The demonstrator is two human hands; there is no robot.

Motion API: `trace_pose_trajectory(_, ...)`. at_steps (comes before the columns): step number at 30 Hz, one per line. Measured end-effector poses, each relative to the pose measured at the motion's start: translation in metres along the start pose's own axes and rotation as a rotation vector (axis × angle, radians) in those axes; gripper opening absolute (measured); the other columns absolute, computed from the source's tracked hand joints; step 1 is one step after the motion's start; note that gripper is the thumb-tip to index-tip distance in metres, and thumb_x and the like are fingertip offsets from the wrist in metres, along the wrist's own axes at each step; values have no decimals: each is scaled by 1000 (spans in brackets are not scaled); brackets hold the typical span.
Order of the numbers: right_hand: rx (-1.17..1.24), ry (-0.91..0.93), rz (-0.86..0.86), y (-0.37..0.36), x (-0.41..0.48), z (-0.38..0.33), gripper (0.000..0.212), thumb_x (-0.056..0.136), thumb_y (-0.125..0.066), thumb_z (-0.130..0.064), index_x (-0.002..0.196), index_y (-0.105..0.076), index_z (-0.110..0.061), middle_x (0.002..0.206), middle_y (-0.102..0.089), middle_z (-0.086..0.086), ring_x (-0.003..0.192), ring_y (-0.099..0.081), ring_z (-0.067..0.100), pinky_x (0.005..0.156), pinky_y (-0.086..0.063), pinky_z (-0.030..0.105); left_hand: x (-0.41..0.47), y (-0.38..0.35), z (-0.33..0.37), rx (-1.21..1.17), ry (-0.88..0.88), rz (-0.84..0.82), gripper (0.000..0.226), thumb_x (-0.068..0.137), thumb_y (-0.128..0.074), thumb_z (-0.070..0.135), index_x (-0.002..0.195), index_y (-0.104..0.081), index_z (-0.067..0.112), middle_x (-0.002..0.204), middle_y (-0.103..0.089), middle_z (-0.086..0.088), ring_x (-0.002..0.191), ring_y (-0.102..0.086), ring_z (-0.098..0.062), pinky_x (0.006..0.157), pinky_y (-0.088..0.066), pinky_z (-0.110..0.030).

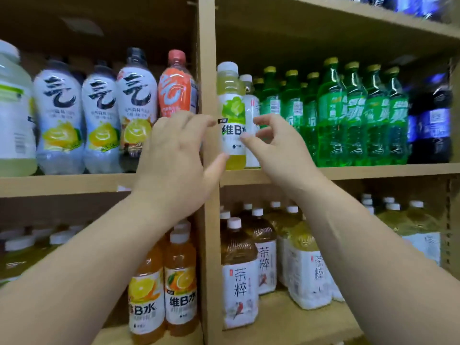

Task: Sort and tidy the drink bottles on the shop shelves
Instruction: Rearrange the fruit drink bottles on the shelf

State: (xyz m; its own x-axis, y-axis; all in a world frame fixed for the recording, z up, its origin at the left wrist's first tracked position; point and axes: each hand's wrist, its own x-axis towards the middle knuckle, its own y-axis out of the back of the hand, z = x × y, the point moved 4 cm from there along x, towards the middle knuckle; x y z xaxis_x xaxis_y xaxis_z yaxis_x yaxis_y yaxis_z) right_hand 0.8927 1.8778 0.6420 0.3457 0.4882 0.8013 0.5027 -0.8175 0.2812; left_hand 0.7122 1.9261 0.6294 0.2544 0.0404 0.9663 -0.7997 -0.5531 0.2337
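a shop's upright divider [207, 46] splits the shelving into two bays. on the upper shelf [373, 170], a vitamin water bottle [232, 108] stands at the front, just right of the divider, with a slimmer bottle [250, 100] close behind it to the right. rows of soda bottles [361, 115] fill the shelf further right, then cola bottles [433, 120] at the far end. left of the divider stands a row of sparkling water bottles [99, 115], a large jug [15, 108] at its far left. on the lower shelf [286, 327], tea bottles [239, 282] stand right of the divider and two juice bottles [180, 290] left of it. the left hand [171, 155] sits before the divider, the right hand [281, 150] just right of the vitamin water bottle.
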Motion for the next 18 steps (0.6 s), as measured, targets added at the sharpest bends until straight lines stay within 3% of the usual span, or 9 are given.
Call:
trace_pose_trajectory(3,-8,-67,-162,-10,27,4,63,94,-66,-47,149,-42,-25,133,-59,5,115,-62,20,100,-51,41,18,-18,8,7,44,-63,54,89,-70,37,136,-56,14,128,-50,-7,115,-54,-29,96,-48,-44)
trace_pose_trajectory(5,40,-79,-236,-18,39,9,63,92,-69,-45,145,-43,-25,128,-63,8,107,-64,21,98,-54,45,22,-25,12,49,55,-37,54,86,-74,32,133,-59,11,128,-48,-9,112,-55,-31,95,-50,-47)
trace_pose_trajectory(7,101,-88,-278,-24,44,13,50,90,-71,-43,132,-49,-28,115,-66,3,92,-62,17,85,-57,40,21,-29,14,82,76,-24,51,85,-76,27,130,-61,11,130,-47,-10,111,-54,-32,93,-51,-47)
trace_pose_trajectory(9,129,-74,-292,-29,46,16,49,87,-73,-43,127,-50,-26,109,-66,4,88,-62,18,69,-51,34,16,-32,14,94,91,-31,50,83,-77,23,129,-61,12,134,-44,-10,113,-53,-33,93,-50,-47)
trace_pose_trajectory(13,127,-37,-276,-34,49,20,66,65,-87,-50,118,-59,-23,105,-72,3,93,-69,22,79,-58,39,7,-34,17,119,86,-65,55,85,-77,24,135,-57,14,145,-38,-8,125,-49,-34,100,-46,-47)
trace_pose_trajectory(15,130,-22,-246,-32,49,21,55,62,-88,-51,104,-70,-21,94,-75,2,88,-71,21,80,-60,43,7,-32,17,111,88,-74,54,89,-71,28,138,-56,13,149,-37,-8,132,-46,-32,107,-44,-48)
trace_pose_trajectory(18,166,15,-203,-25,42,21,33,72,-88,-45,89,-73,-22,81,-72,-4,76,-68,15,65,-56,37,6,-27,20,86,148,-113,57,91,-64,41,142,-55,15,151,-38,-5,138,-41,-27,112,-41,-47)
